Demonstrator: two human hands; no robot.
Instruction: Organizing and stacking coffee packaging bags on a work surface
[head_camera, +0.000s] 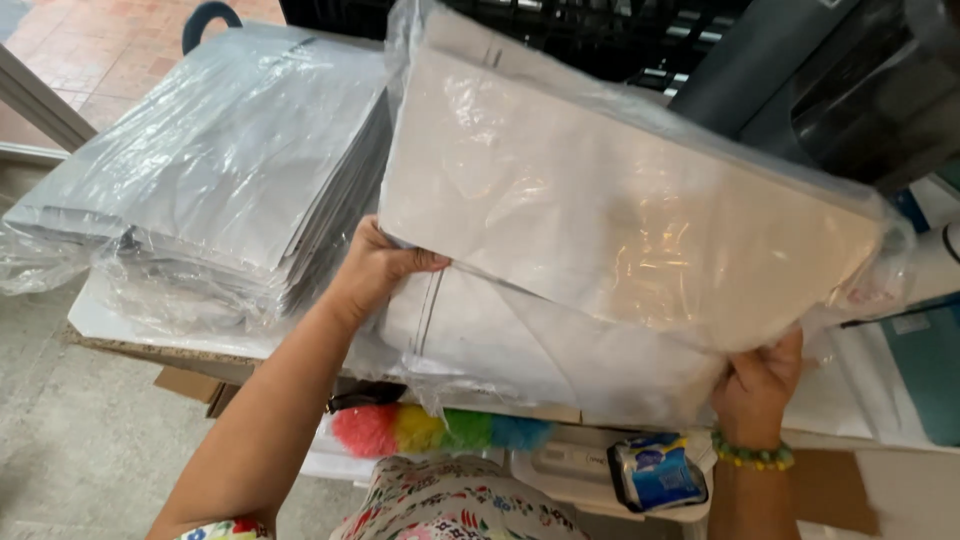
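Head view. Plastic-wrapped bundle of flat paper sheets (620, 220), tilted, held above the tabletop (150, 335) w/ both hands. Left hand (375, 265) clamps the bundle's lower-left edge at approx. 9 o'clock, thumb on top, fingers hidden beneath. Right hand (757, 385) clamps the lower-right corner at approx. 5 o'clock, fingers curled up over the edge; beaded bracelet (752, 456) on that wrist. Hands well apart, one per end.

Handling (judgement): the bundle looks thick, so prob. heavy; the stack stays fairly flat between grips, i.e. stiff as a block, though single sheets would flex. Loose glossy film wrinkles and bags at the lower edge, so likely slippery; grip should pinch sheets through the film, not film alone. Best hold: opposite ends, fingers under, thumbs over, as shown.

A second wrapped stack (215, 180) lies on the tabletop at 10 o'clock, just beside the held bundle. Below the edge at 6 o'clock: multicolour duster (440, 428) and a small blue packet (660, 472).
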